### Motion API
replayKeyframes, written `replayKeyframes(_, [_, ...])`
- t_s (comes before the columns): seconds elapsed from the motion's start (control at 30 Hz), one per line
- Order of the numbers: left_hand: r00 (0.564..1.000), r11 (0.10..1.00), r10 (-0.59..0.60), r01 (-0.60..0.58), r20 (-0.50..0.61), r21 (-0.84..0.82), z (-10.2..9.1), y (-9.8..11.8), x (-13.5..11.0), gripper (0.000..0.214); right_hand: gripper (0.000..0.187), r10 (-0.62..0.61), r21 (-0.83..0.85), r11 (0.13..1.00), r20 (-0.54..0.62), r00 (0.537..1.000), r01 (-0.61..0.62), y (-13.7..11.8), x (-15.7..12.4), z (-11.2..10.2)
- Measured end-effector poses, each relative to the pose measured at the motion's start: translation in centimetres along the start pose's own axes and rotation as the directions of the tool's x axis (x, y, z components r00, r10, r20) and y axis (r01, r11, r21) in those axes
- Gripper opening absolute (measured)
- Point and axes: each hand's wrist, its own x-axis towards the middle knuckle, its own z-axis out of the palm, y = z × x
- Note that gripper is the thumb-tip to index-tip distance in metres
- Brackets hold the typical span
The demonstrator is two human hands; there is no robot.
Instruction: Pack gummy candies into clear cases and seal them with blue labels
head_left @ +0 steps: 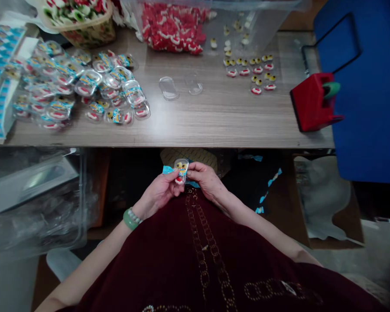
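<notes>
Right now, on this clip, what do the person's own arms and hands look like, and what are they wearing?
The left hand and right hand are bare, with no gloves. A green bangle and a strand of pale beads circle the left wrist; no jewellery shows on the right. The forearms are bare below a dark maroon top with gold chain-link embellishment.

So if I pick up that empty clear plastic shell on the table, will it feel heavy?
The shell is probably light: its wall looks thin enough to show the wood-grain table through. A push would likely make it skid on that smooth top. Squeezed hard, it might dent or crack.
</notes>
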Motion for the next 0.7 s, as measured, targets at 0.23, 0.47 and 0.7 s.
replayKeyframes(0.23, [0.965, 0.975, 0.211, -0.196, -0.154, 0.104, 1.0, -0.3, 0.2, 0.025, 0.041, 0.054, 0.056, 0.997, -0.075, 0.996, -0.05, 0.1, -0.1, 0.5])
replayKeyframes(0.47, [0.932, 0.959, 0.27, -0.238, -0.243, 0.152, 1.1, -0.6, 0.3, 0.027, 0.02, 0.094, -0.027, 0.995, 0.008, 0.996, -0.094, -0.4, -0.4, 0.2])
replayKeyframes(0.7, [0.943, 0.956, 0.273, -0.244, -0.191, 0.161, 1.1, -0.3, 0.2, 0.029, 0.027, 0.083, -0.005, 0.996, -0.002, 0.997, -0.083, -0.9, -0.7, 1.0])
